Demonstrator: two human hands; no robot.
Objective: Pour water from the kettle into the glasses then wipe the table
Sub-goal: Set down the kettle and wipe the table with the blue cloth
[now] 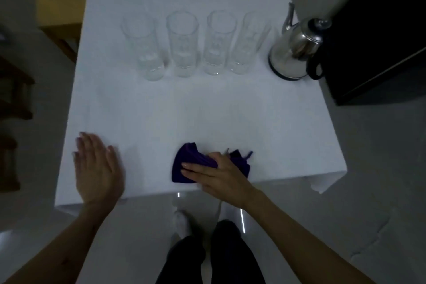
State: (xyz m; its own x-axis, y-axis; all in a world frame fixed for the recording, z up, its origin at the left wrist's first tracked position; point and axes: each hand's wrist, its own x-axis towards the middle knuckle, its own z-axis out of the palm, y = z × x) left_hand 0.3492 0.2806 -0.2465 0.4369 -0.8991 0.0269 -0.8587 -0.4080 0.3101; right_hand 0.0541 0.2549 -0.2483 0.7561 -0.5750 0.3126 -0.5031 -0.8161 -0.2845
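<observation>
The right hand (pixel 219 175) presses the cloth (pixel 190 160), fingers (pixel 196 169) straight; the left hand (pixel 96 168) lies flat left of it; glasses (pixel 182 44) and kettle (pixel 292 53) stand beyond.

Kettle (pixel 296 50) right of glasses (pixel 194 45) (cloth (pixel 196 165) nearer).

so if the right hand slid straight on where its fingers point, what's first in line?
Likely the left hand, near its thumb. The right hand, pressing the purple cloth, points left across the table; the glasses stand off that line.
</observation>
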